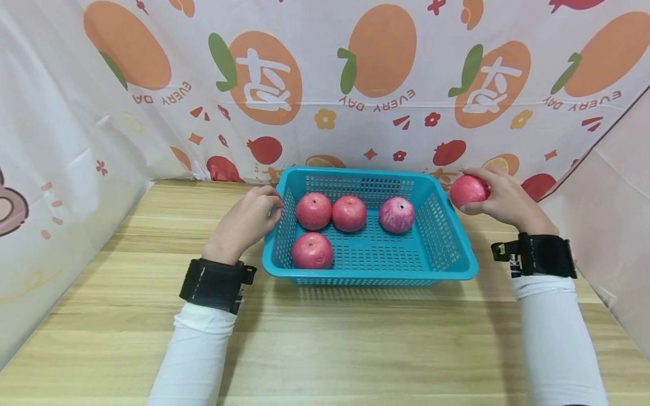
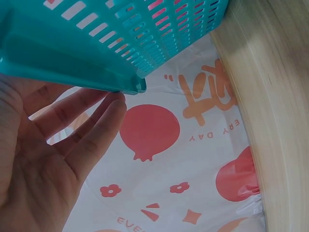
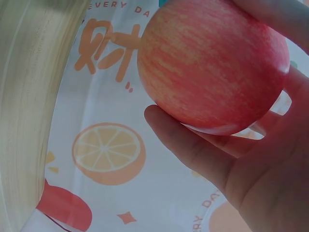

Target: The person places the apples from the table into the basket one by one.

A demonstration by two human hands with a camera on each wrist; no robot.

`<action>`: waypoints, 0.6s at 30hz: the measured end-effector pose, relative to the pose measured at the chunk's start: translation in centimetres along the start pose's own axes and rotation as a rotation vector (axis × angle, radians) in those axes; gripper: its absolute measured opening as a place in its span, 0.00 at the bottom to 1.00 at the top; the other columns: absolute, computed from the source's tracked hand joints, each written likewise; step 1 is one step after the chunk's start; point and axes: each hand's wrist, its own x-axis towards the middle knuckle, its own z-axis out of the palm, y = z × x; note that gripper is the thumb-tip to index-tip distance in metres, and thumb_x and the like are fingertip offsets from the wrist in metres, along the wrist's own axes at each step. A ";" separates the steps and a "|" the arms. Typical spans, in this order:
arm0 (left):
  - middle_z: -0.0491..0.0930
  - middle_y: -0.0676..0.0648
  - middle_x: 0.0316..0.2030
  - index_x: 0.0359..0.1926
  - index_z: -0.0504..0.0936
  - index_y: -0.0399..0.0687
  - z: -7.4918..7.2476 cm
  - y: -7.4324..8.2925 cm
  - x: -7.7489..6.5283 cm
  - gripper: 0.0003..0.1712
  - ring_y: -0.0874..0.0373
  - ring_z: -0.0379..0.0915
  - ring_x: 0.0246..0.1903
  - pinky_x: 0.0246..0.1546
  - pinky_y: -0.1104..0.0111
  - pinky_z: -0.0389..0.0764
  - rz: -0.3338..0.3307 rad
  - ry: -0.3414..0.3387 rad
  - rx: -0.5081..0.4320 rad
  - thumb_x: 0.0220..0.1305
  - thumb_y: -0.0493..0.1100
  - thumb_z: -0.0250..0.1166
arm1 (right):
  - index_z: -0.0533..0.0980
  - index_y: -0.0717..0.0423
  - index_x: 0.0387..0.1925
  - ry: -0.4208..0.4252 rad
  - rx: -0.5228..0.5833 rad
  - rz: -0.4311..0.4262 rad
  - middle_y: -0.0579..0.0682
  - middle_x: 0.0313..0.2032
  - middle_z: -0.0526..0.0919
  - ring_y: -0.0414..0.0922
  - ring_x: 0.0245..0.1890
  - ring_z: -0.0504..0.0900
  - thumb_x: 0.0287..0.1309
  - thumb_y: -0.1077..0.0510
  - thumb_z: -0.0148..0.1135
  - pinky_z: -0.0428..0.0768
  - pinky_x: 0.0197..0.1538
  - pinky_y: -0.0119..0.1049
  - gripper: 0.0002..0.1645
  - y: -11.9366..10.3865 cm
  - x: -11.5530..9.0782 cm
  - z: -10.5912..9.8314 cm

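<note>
My right hand grips a red apple just outside the right end of a blue-green plastic basket. In the right wrist view the apple fills the space between thumb and fingers. My left hand is at the basket's left side, its fingertips touching the rim; the left wrist view shows the fingers loosely extended along the rim's outer edge. Inside the basket, red apples sit toward the left, and a purplish streaked apple lies right of centre.
The basket stands on a wood-grain table against a white fruit-printed cloth. More cloth hangs along both sides. A small patch of something reddish shows behind the right wrist strap, mostly hidden.
</note>
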 end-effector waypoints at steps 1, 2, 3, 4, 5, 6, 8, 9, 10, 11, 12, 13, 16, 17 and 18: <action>0.76 0.39 0.39 0.38 0.80 0.34 0.0 0.0 0.0 0.13 0.48 0.69 0.40 0.40 0.57 0.80 0.001 0.002 0.000 0.50 0.35 0.67 | 0.61 0.51 0.63 -0.001 -0.003 -0.001 0.64 0.55 0.61 0.63 0.50 0.59 0.35 0.54 0.74 0.75 0.38 0.65 0.50 0.0 0.0 0.0; 0.76 0.39 0.38 0.38 0.80 0.34 0.0 0.0 0.0 0.13 0.48 0.69 0.40 0.40 0.57 0.80 0.002 0.003 0.000 0.49 0.35 0.67 | 0.61 0.50 0.63 -0.002 -0.004 -0.004 0.64 0.55 0.61 0.63 0.50 0.58 0.35 0.54 0.74 0.75 0.38 0.65 0.50 -0.1 0.1 0.1; 0.76 0.39 0.38 0.38 0.80 0.34 0.0 0.0 0.0 0.13 0.48 0.69 0.40 0.41 0.57 0.80 0.002 0.005 0.000 0.50 0.35 0.67 | 0.61 0.50 0.63 -0.002 -0.006 -0.007 0.64 0.55 0.61 0.63 0.50 0.58 0.35 0.54 0.74 0.75 0.38 0.65 0.50 -0.2 0.1 0.1; 0.76 0.39 0.38 0.38 0.80 0.34 0.0 0.0 0.0 0.13 0.48 0.69 0.40 0.40 0.57 0.80 0.003 0.007 -0.001 0.49 0.35 0.67 | 0.61 0.50 0.63 -0.003 -0.008 -0.008 0.64 0.54 0.62 0.63 0.50 0.58 0.35 0.54 0.74 0.75 0.38 0.65 0.50 -0.2 0.1 0.1; 0.76 0.39 0.38 0.38 0.80 0.34 0.0 0.0 0.0 0.12 0.48 0.69 0.40 0.41 0.57 0.80 0.002 0.007 -0.002 0.50 0.35 0.67 | 0.61 0.50 0.63 -0.003 -0.009 -0.012 0.64 0.54 0.62 0.62 0.50 0.58 0.35 0.53 0.74 0.75 0.38 0.65 0.50 -0.3 0.1 0.0; 0.76 0.39 0.38 0.38 0.80 0.34 0.0 0.0 0.0 0.13 0.48 0.69 0.40 0.41 0.57 0.80 0.001 0.007 -0.003 0.50 0.35 0.67 | 0.61 0.51 0.63 -0.002 -0.011 -0.016 0.64 0.54 0.62 0.62 0.50 0.58 0.35 0.53 0.74 0.75 0.38 0.65 0.50 -0.3 0.2 0.0; 0.76 0.39 0.39 0.38 0.80 0.34 0.0 0.1 0.1 0.12 0.48 0.69 0.40 0.41 0.57 0.80 0.001 0.006 -0.002 0.50 0.35 0.67 | 0.61 0.51 0.62 0.001 -0.011 -0.025 0.63 0.54 0.63 0.62 0.50 0.58 0.35 0.53 0.74 0.75 0.38 0.65 0.50 -0.4 0.2 0.0; 0.76 0.39 0.39 0.38 0.80 0.34 0.0 0.1 0.0 0.12 0.48 0.69 0.40 0.41 0.57 0.79 0.002 0.006 -0.001 0.50 0.35 0.66 | 0.61 0.51 0.63 0.003 -0.010 -0.027 0.63 0.53 0.63 0.62 0.51 0.58 0.35 0.53 0.74 0.75 0.38 0.65 0.50 -0.4 0.2 0.0; 0.76 0.39 0.39 0.38 0.80 0.34 0.0 0.1 0.0 0.12 0.48 0.69 0.40 0.41 0.57 0.79 0.002 0.005 -0.001 0.50 0.35 0.67 | 0.61 0.51 0.63 0.003 -0.009 -0.030 0.63 0.53 0.63 0.62 0.51 0.58 0.35 0.53 0.74 0.75 0.38 0.65 0.50 -0.5 0.2 0.0; 0.76 0.39 0.39 0.38 0.80 0.34 0.0 0.1 0.0 0.12 0.48 0.69 0.40 0.41 0.57 0.80 0.002 0.004 0.000 0.50 0.35 0.67 | 0.60 0.51 0.63 0.004 -0.008 -0.035 0.63 0.54 0.63 0.62 0.51 0.58 0.35 0.53 0.74 0.76 0.38 0.64 0.51 -0.5 0.2 0.0; 0.76 0.39 0.39 0.38 0.80 0.34 0.0 0.1 0.0 0.12 0.48 0.69 0.40 0.41 0.57 0.80 0.001 0.005 0.000 0.50 0.35 0.67 | 0.60 0.51 0.63 0.005 -0.007 -0.039 0.62 0.54 0.63 0.61 0.51 0.58 0.35 0.53 0.74 0.76 0.38 0.64 0.51 -0.6 0.2 0.0; 0.76 0.40 0.39 0.38 0.80 0.34 0.0 0.1 0.0 0.12 0.49 0.69 0.40 0.41 0.57 0.80 0.002 0.006 0.000 0.50 0.35 0.67 | 0.60 0.50 0.63 0.005 -0.007 -0.044 0.62 0.54 0.63 0.61 0.51 0.58 0.35 0.53 0.74 0.76 0.38 0.64 0.51 -0.7 0.2 0.0; 0.76 0.40 0.39 0.38 0.80 0.34 0.1 0.0 0.0 0.13 0.49 0.68 0.40 0.41 0.57 0.80 0.002 0.010 0.000 0.50 0.35 0.67 | 0.60 0.50 0.63 0.007 -0.008 -0.052 0.61 0.53 0.64 0.61 0.51 0.58 0.34 0.53 0.74 0.76 0.38 0.64 0.51 -1.0 0.3 0.0; 0.76 0.40 0.39 0.38 0.80 0.34 0.1 0.0 0.0 0.13 0.49 0.68 0.40 0.41 0.57 0.80 0.003 0.011 0.000 0.50 0.35 0.67 | 0.60 0.49 0.63 0.005 -0.011 -0.055 0.61 0.53 0.64 0.61 0.51 0.58 0.35 0.53 0.74 0.76 0.38 0.64 0.51 -1.1 0.3 0.0; 0.76 0.40 0.39 0.38 0.80 0.34 0.1 0.0 0.0 0.13 0.49 0.69 0.40 0.41 0.57 0.80 0.004 0.011 -0.001 0.49 0.35 0.67 | 0.61 0.49 0.63 0.004 -0.012 -0.055 0.61 0.53 0.64 0.61 0.51 0.58 0.35 0.54 0.74 0.76 0.37 0.64 0.50 -1.2 0.3 0.0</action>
